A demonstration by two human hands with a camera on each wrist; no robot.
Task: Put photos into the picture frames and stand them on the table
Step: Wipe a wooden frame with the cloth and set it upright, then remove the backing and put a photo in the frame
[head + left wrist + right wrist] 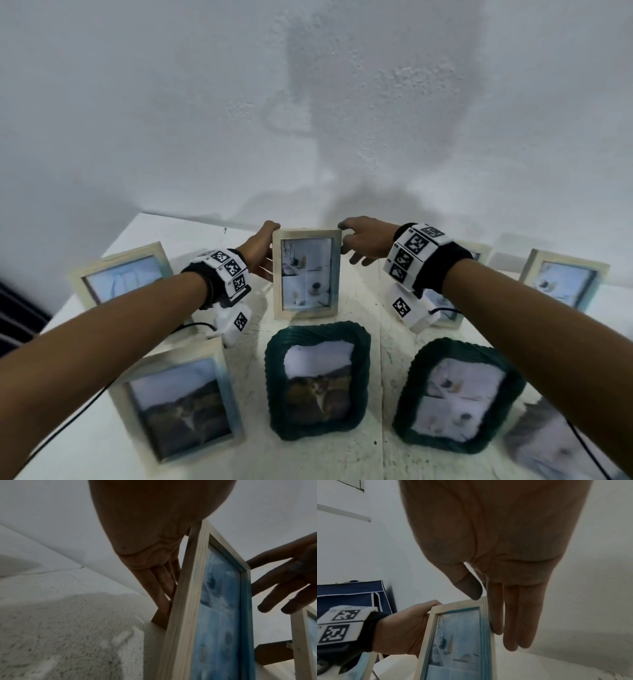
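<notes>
Presently, items listed from the near edge of the table (85,442) towards the wall:

1. Front row, nearest: pale wooden frame (178,401) with a landscape photo, standing; counted as done.
2. Front row, centre: dark green frame (318,380), photo inside, standing; done.
3. Front row, right: second green frame (457,395), pale photo inside, standing; done.
4. Near right corner: a blurred print or frame (555,442); whether it stands, or is framed at all, cannot be told from this view.
5. Middle row, centre: the frame in hand (306,273), pale wood, photo already fitted, upright, its lower edge at or just above the table. The wrist views show a brown easel leg behind it.
6. Left hand (260,250): grips the frame's left edge, thumb at the front, fingers reaching behind and lying close together.
7. Right hand (364,241): at the upper right corner, thumb on the top edge, fingers straight and close together along the right side; a light touch, not a clamp.
8. Back row: pale frames at left (120,272) and far right (565,279), photos in, standing; another sits partly hidden behind the right wrist.
9. Remaining, by judgement: settle and release the held frame; the task looks nearly complete.
</notes>
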